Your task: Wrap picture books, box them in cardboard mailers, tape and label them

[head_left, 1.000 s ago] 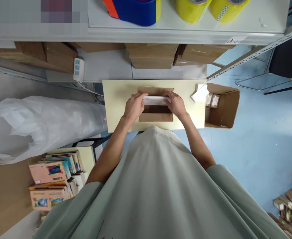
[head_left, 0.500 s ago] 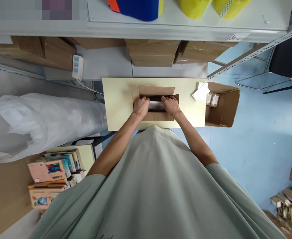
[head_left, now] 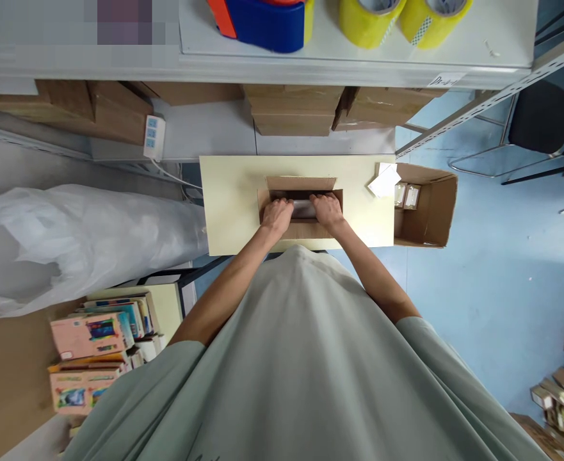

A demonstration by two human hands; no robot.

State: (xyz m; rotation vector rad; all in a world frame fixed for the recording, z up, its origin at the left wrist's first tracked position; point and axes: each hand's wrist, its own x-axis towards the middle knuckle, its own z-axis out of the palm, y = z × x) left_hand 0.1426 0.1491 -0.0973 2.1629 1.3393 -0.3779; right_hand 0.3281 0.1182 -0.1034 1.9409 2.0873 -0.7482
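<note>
An open cardboard box (head_left: 305, 229) with its flaps folded out lies in front of me on a pale yellow table (head_left: 233, 205). Inside its opening is a smooth, silvery-grey item (head_left: 303, 209), whose exact kind I cannot make out. My left hand (head_left: 278, 216) grips the item's left end with curled fingers. At the right end, my right hand (head_left: 327, 209) holds it the same way. The fingertips of both hands are partly hidden in the box.
White papers (head_left: 384, 180) lie at the table's right end, beside a larger open carton (head_left: 433, 208) with small packets. A shelf (head_left: 349, 70) above holds a blue tape dispenser (head_left: 267, 25) and yellow tape rolls (head_left: 367, 27). Plastic wrap (head_left: 94, 237) stands left, near books (head_left: 89, 336).
The view has shifted slightly. My left hand has moved a little inward, so the gap between my hands is narrower. Both stay on the grey item in the box.
</note>
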